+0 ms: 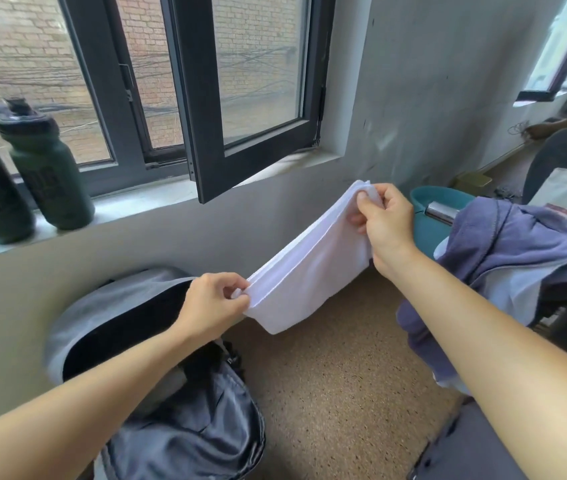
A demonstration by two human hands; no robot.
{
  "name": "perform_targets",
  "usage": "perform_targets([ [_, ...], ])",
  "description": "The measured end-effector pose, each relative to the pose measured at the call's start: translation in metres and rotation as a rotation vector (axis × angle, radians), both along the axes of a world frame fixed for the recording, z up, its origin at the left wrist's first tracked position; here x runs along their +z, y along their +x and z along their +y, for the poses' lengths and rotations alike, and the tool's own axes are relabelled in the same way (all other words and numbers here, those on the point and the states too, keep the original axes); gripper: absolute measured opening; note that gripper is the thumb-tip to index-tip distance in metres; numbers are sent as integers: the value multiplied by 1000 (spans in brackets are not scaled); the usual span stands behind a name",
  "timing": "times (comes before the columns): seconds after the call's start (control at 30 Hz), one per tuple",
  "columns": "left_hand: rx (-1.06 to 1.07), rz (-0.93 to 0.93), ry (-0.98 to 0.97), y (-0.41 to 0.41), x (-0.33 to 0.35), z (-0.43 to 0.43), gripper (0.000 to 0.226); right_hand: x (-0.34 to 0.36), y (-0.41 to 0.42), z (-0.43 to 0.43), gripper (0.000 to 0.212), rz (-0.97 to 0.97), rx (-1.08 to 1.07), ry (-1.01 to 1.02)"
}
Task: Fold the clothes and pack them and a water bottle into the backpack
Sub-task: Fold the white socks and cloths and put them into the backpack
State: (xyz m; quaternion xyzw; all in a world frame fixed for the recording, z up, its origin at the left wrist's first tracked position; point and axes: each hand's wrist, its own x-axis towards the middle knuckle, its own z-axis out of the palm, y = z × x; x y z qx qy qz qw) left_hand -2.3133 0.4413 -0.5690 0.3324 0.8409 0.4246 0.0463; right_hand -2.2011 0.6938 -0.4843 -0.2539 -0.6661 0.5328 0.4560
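Risk: the folded white garment hangs in the air at frame centre, held only at its two ends. We judge the stacked layers could slide apart or sag open if either pinch loosens, or on the way down into the backpack, whose opening looks dark and narrow under its raised lid. An edge catching on the rim would undo the fold.

Left hand: thumb and fingers pinching the lower-left end. Right hand: pinching the upper-right end, held higher, so the bundle slants up to the right.

Garment: plain white, thin, several layers visible along the top edge, bottom corner rounded and drooping slightly. It hangs above the brown floor, just right of the backpack at lower left.

Not yet packed: purple clothing heaped at right of frame; two dark green bottles on the windowsill, upper left.
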Motion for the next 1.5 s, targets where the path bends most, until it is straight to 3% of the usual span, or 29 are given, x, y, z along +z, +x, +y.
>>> perform_targets([
  [0.2, -38, -349, 222, -36, 27, -21, 12, -16, 4, 20, 15, -307, -29, 221],
  [0.33, 5, -599, 337, -50, 41, -31, 28, -14, 0, 10, 21, -383, 32, 309],
  [0.5, 156, -819, 456, -59, 42, -41, 20, -13, -7, -8, 29, -392, 87, 352],
  [0.63, 203, -978, 441, -62, 39, -44, 31, -9, -13, -19, 32, -338, 194, 109],
  [0.77, 228, -1054, 339, -57, 26, -42, 41, -1, -13, -32, 15, -238, 347, -282],
  [0.83, 83, -1094, 257, -48, 26, -40, 66, 3, -11, -36, 9, -200, 398, -431],
  [0.9, -91, -1091, 155, -37, 30, -40, 74, 4, -12, -37, 8, -167, 412, -525],
  [1.0, -257, -1072, 62, -32, 24, -40, 61, 5, -12, -35, 9, -154, 385, -571],
  [1.07, -284, -1069, 24, -33, 20, -40, 46, 3, -11, -30, 9, -150, 363, -573],
  [1.13, -262, -1042, 52, -34, 19, -39, 46, 0, -10, -24, 9, -163, 325, -550],
  [1.27, -126, -975, 241, -41, 16, -36, 54, -10, -10, -9, 14, -242, 215, -370],
  [1.37, -111, -879, 349, -48, 14, -36, 45, -19, -9, -3, 22, -333, 122, -138],
  [1.5, 69, -477, 350, -43, 15, -32, 26, -27, -9, -3, 24, -463, 45, 165],
])
